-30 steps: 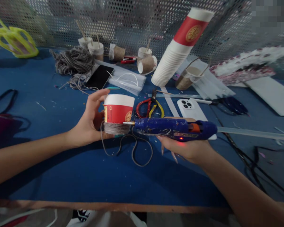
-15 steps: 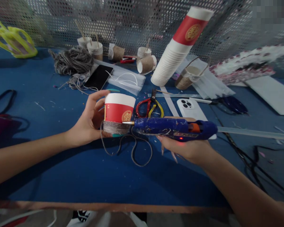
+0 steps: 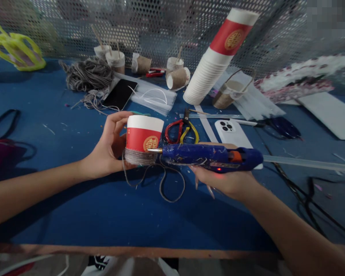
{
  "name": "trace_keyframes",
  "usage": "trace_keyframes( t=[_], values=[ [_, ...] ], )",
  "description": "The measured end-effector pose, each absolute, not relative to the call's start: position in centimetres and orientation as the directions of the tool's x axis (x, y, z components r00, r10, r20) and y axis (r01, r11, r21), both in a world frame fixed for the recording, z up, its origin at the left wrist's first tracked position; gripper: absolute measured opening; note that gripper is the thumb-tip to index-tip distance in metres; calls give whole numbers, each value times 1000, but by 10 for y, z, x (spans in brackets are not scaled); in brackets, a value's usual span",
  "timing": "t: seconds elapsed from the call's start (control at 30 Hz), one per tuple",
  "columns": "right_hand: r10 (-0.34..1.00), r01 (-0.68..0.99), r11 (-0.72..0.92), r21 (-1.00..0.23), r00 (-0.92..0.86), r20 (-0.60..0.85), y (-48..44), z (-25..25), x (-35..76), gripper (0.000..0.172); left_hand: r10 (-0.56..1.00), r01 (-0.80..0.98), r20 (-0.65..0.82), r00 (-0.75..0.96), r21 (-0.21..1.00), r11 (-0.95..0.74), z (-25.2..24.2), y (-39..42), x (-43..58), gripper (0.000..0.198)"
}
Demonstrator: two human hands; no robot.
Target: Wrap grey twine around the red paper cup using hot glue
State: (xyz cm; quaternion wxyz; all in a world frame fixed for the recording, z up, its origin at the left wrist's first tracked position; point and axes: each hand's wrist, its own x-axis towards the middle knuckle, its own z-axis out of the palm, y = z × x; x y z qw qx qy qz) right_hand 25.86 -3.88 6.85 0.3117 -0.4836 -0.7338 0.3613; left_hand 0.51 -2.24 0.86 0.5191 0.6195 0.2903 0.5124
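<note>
Clamping the paper cup (image 3: 142,134) in the left hand (image 3: 103,153), spanned from rim to base, just left of the cutters (image 3: 186,118) with red and yellow handles. Gripping the glue gun (image 3: 198,155) from beneath in the right hand (image 3: 227,182), wrapped firmly about it, on the near side and to the right of the cutters. Aiming the nozzle (image 3: 155,150) at the upper edge of the gray yarn band (image 3: 139,157) around the cup; impossible to tell whether touching or just off it. Best to lay a thin, even bead tight along the top turn, sparing the bare wall above. Probably steadier to rotate the cup than to swing the gun. Worth keeping the left hand clear of the metal tip, likely hot, and the loose strand (image 3: 172,201), looped on the near side of the cutters, from snagging.
</note>
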Motion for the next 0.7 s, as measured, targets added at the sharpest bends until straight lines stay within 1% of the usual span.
trace_keyframes(
  t=[0.07,0.13,0.27,0.33,0.43,0.53,0.7],
  values=[
    [920,462,314,-830,-362,147,-39,69,258,11,879,-178,364,309,930,-322,5,-21,5,78],
    [904,437,332,-836,-400,150,-38,68,258,13,863,-190,392,319,918,-347,4,-21,5,80],
    [899,434,336,-836,-412,148,-37,67,258,15,882,-180,340,326,938,-295,8,-23,5,75],
    [899,439,354,-826,-404,171,-37,68,258,15,877,-192,346,335,936,-295,9,-24,5,80],
    [898,443,349,-826,-411,159,-37,69,258,16,874,-176,345,343,937,-301,11,-25,3,90],
    [898,433,339,-835,-413,151,-38,70,258,15,871,-160,345,348,938,-308,11,-24,2,87],
    [912,458,331,-825,-379,156,-39,69,259,14,860,-196,333,387,941,-276,11,-23,2,85]
  ],
)
